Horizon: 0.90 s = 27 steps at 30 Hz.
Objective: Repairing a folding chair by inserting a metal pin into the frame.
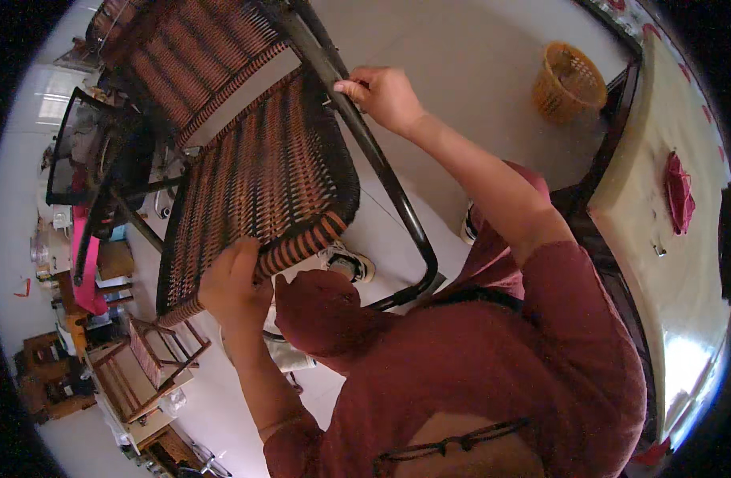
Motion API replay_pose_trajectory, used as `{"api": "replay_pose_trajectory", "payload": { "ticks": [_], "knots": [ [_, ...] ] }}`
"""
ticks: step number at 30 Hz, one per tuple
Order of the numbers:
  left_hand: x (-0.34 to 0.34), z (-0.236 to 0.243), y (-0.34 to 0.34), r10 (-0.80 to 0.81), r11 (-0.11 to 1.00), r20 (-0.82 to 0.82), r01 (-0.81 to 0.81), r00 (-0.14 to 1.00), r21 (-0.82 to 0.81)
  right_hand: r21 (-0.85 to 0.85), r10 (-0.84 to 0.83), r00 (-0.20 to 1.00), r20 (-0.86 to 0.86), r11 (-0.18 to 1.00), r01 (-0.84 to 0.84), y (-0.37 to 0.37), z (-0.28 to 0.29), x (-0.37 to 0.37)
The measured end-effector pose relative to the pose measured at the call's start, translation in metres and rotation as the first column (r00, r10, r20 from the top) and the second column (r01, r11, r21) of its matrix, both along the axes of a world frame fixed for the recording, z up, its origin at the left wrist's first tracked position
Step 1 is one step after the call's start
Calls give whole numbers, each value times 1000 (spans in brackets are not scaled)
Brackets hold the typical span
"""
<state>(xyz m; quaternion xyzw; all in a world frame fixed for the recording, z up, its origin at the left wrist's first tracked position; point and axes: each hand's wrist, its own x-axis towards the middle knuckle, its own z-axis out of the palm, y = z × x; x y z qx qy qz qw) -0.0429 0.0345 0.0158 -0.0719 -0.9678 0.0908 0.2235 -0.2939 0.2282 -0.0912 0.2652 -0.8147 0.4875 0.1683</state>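
In the upper left of my head view, before the person [469, 366], is a brown-and-black woven chair [262, 167]. The left hand [236, 279] curls over its near wrapped edge; the right hand [385, 95] pinches its dark metal side tube [379, 158]. I judge that if either grip slips, the chair could tip or swing down onto the shoe [351, 263] below

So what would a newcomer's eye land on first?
Probably the striped woven chair at upper left, its front edge gripped by the left hand, the right hand on its dark metal frame. Then the yellow-orange basket on the floor at upper right and the crumpled red item on the pale table at right.
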Motion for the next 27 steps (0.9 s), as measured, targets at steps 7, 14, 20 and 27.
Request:
{"api": "replay_pose_trajectory", "payload": {
  "ticks": [7, 14, 20, 27],
  "knots": [
    [-21, 19, -4, 19, 998, 44, -22, 999, 62, -428, 156, 960, 230, 903, -44, -27, -11, -11],
    [-16, 20, -4, 136, 991, 144, -135, 980, -16, -606, 470, 759, 451, 785, -127, -35, -22, 31],
    [-18, 20, -4, -22, 999, 61, 21, 998, 25, -254, 221, 712, 667, 965, -61, -27, -39, 54],
    [-23, 18, -4, 139, 988, 179, -150, 974, 47, -185, 290, 687, 666, 957, -224, -11, -62, 68]
  ]
}}
